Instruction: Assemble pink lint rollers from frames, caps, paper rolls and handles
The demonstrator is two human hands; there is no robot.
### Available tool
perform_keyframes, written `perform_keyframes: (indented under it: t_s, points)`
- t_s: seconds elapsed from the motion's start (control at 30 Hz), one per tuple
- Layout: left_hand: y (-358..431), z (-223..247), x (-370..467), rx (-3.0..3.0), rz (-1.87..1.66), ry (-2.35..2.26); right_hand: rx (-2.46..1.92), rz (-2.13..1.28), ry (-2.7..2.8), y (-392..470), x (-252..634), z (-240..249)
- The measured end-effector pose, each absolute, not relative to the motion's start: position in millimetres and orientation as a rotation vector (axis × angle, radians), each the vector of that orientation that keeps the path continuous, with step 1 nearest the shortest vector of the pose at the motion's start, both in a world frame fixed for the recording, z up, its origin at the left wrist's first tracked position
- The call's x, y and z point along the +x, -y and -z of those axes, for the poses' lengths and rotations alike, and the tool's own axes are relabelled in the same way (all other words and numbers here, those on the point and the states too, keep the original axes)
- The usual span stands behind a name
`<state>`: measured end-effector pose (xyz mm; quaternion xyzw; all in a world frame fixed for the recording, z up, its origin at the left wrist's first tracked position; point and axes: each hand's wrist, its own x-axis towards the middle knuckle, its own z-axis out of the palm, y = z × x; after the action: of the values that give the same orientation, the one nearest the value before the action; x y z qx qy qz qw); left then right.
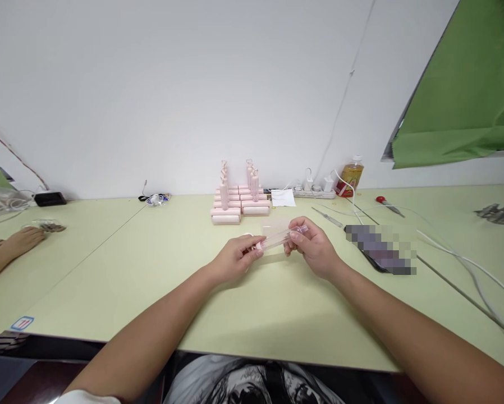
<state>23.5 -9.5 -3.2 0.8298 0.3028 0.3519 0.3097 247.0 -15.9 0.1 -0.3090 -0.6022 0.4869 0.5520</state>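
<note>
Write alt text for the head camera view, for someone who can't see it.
Two bare hands, left and right, hold a clear, pinkish slender object between them over a pale green table. Behind them, pink items stand and lie in two columns near a white wall, with a drink bottle to the right.
</note>
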Motion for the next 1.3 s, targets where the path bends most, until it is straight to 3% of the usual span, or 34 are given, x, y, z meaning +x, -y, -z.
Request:
perform_keyframes:
  t_s: [0.2,0.7,0.97,1.3]
  points:
    - [15,6,28,1.86,-0.972,-0.752,-0.606,-1.391,1.462,19,245,7]
    - [16,2,28,1.664,-0.88,-0.586,-0.594,-1.373,1.377,30,242,1]
    - [20,-6,26,1.808,-0.674,-0.686,-0.589,-1.404,1.401,29,243,0]
    - [23,-13,21,2.125,-0.683,-0.75,-0.566,-1.468,1.398,33,240,0]
